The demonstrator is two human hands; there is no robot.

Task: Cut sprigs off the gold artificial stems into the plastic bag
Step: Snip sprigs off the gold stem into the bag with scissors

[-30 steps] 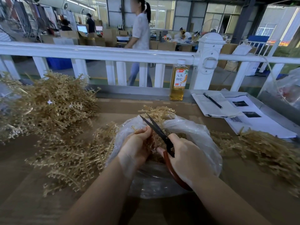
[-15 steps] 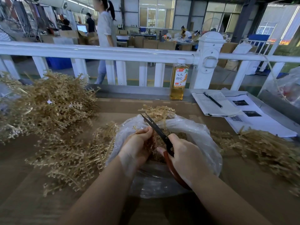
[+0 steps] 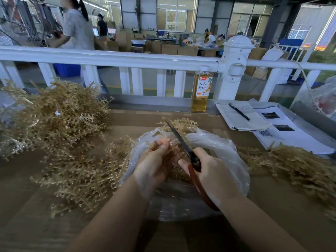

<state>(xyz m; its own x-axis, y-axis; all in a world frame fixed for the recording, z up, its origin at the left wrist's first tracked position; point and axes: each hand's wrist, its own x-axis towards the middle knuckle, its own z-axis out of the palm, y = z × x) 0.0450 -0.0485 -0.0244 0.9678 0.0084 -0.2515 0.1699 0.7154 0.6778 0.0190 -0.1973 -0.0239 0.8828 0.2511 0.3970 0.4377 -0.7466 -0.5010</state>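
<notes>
Left hand (image 3: pixel 154 160) pinches a gold stem (image 3: pixel 168 151) over the plastic bag (image 3: pixel 218 148), fingers (image 3: pixel 161 142) curled tight. Right hand (image 3: pixel 214 171) grips the scissors (image 3: pixel 183 144), closed blades at the stem's 2 o'clock.

left hand (image 3: pixel 154 164) curled, right hand (image 3: pixel 212 171) gripping

Thin glossy plastic bag (image 3: pixel 223 151) (crinkled, translucent), metallic-gold plastic stems (image 3: pixel 60 124), matt brown table (image 3: pixel 27 215).

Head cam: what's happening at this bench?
A person is trimming gold plastic stems over a clear plastic bag. The left hand pinches a gold sprig stem above the bag's mouth; the right hand grips red-handled scissors, blades nearly closed beside the stem. A pile of gold stems lies to the left.
</notes>
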